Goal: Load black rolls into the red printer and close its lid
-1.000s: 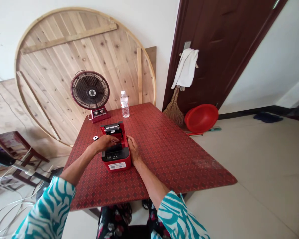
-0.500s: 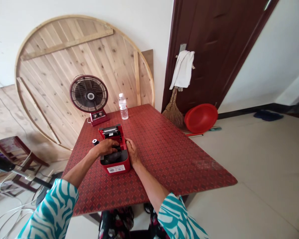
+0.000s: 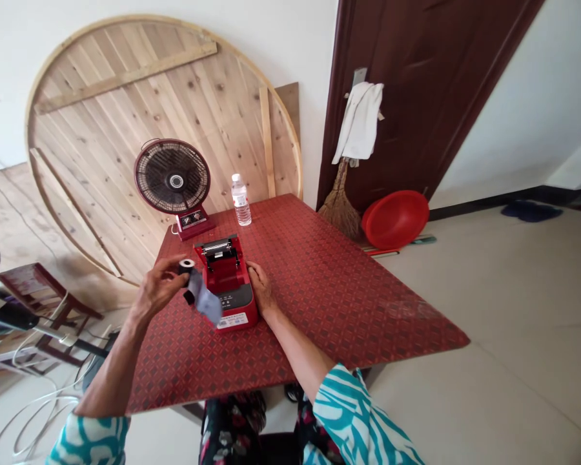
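A red and black label printer [image 3: 239, 298] stands on the table with its lid tipped up and its red inner bay exposed. My left hand [image 3: 161, 284] is beside its left side, thumb and fingers closed round a small black roll [image 3: 188, 266] with a white core end. Thin bluish-grey film [image 3: 207, 305] trails from the roll towards the printer's front left corner, slightly blurred. My right hand [image 3: 262, 289] rests against the printer's right side, fingers along the red casing and thumb partly hidden.
The table [image 3: 329, 290] has a red patterned top. Behind the printer are a dark red fan [image 3: 174, 181] and a water bottle [image 3: 241, 201]. A round wooden panel [image 3: 126, 116] leans on the wall. Red basins [image 3: 397, 218] and a broom [image 3: 339, 210] are by the door.
My left hand has come out of the printer and moved left, now with the black roll and film. The dark material inside the printer is gone. My right hand stays on the casing.
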A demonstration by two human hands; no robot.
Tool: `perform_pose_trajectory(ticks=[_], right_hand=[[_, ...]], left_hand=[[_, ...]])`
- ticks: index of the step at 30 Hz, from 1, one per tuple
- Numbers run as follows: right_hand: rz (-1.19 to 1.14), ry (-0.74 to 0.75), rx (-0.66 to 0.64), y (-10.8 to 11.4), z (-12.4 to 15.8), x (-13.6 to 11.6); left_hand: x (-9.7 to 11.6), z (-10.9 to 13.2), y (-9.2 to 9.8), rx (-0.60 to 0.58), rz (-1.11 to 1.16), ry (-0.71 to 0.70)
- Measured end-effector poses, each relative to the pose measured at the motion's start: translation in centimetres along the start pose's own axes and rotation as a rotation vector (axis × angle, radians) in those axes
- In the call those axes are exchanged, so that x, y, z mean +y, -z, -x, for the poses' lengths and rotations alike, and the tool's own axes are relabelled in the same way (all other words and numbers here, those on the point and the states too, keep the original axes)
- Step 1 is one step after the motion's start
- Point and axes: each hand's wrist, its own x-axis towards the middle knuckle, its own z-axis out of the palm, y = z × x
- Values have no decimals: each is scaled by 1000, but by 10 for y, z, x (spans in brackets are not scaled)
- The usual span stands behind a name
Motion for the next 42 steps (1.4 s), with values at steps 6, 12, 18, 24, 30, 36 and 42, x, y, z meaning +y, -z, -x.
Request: perform_pose_trajectory(ticks=[6, 12, 18, 24, 30, 36, 42], right_hand=[[-5, -13, 19, 1, 0, 0], [24, -18, 7, 4, -1, 5], [9, -32, -12, 5, 1, 10], [28, -32, -7, 5, 1, 7], [40, -6, 16, 3, -1, 4], [37, 14, 6, 1, -2, 4], [39, 5, 9, 0, -3, 5]], left_hand=[[-68, 38, 20, 204, 187, 203], [-107, 59, -9, 172, 151, 268], [-103, 61, 2, 86, 245, 262], [-108, -3, 2, 74, 217, 251], [-114, -50, -17, -169, 220, 291], [-103, -52, -18, -245, 18, 247], [-71, -31, -1, -92, 347, 153]])
